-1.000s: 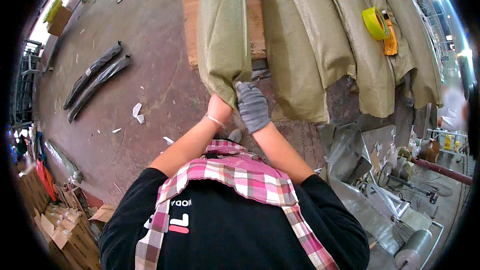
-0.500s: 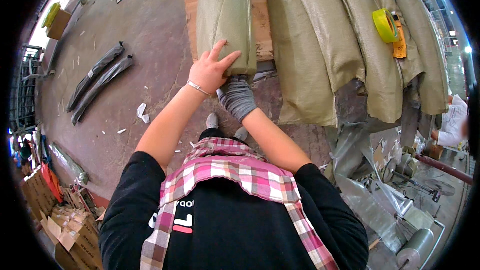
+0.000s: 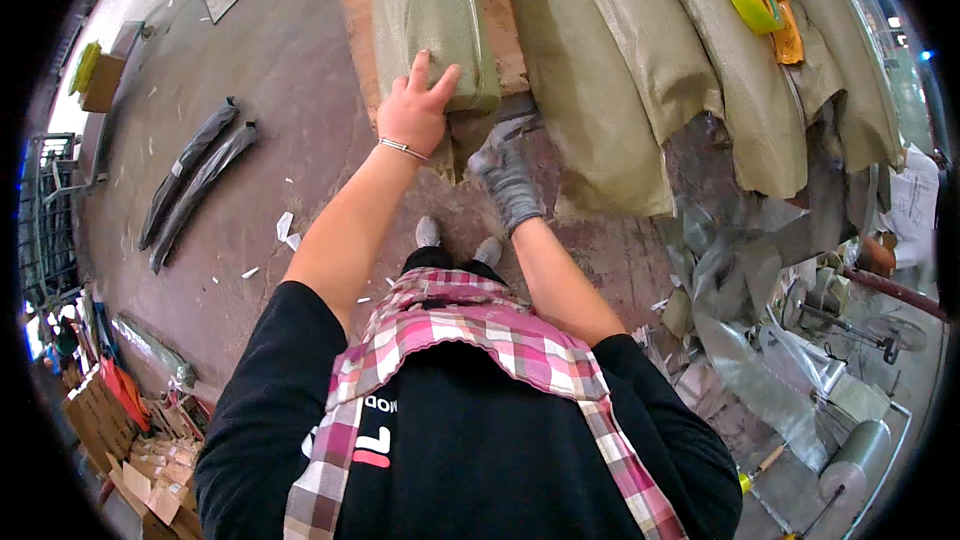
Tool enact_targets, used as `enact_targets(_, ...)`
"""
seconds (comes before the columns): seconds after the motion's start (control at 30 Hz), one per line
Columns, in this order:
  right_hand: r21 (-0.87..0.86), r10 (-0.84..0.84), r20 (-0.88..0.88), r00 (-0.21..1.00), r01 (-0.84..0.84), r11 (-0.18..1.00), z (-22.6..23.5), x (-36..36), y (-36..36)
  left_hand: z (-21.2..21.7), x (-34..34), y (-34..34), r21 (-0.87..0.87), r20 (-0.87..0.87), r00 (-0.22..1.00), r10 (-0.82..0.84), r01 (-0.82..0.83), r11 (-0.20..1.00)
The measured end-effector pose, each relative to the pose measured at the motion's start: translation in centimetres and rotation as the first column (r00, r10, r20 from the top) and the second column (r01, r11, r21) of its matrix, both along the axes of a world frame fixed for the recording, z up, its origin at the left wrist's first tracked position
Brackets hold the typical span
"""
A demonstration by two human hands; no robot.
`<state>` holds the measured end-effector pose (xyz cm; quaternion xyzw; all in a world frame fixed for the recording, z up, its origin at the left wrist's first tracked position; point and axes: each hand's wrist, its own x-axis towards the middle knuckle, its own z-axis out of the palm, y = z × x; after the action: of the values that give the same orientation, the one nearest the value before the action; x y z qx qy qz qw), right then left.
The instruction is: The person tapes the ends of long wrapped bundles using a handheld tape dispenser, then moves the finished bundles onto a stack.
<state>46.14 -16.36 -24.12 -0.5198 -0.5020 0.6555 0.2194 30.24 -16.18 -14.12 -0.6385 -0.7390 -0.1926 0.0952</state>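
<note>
One long olive woven sack (image 3: 425, 10) lies lengthwise on the wooden surface (image 3: 503, 30), its end at the near edge and a loose flap (image 3: 463, 140) hanging below. Half a second ago our right hand was tucked under that end; now it has swung out to the right and the flap shows. We judge that this leaves the steadying mostly to the left hand. Our hands are apart: the bare left hand (image 3: 412, 118) lies spread on top of the sack near its end, fingers loose, while the gray-gloved right hand (image 3: 505, 170) is beside the flap, blurred, so we cannot tell whether it grips anything.

Around us, the stained floor (image 3: 300, 70) reaches far past the surface's left edge. Beyond its right edge lies a row of similar sacks (image 3: 620, 50). Crumpled plastic sheeting (image 3: 740, 350) spreads below them, and cardboard boxes (image 3: 150, 485) crowd the far lower left. Two dark wrapped bundles (image 3: 205, 185) lie on the floor to our left. Smaller still are a yellow tape roll (image 3: 738, 0) and an orange tool (image 3: 788, 35) on the sacks, then white scraps (image 3: 285, 227) on the floor.
</note>
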Motion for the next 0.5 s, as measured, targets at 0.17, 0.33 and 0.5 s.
enact_targets(0.17,0.131,0.115,-0.376,0.919,-0.07,0.989,-5.1,0.9,-4.3,0.5,4.0,-3.6,-0.005,-0.002,0.994,-0.105,0.105,0.994)
enact_targets(0.33,-0.535,-0.36,-0.505,0.785,0.042,0.844,1.7,-0.1,-4.0,0.5,3.8,-5.2,-0.157,0.031,0.995,-0.099,0.103,0.982)
enact_targets(0.5,-0.472,-0.393,-0.667,0.633,0.05,0.88,5.4,0.4,-3.0,2.6,3.8,-5.2,-0.23,0.137,0.977,-0.165,0.193,0.954)
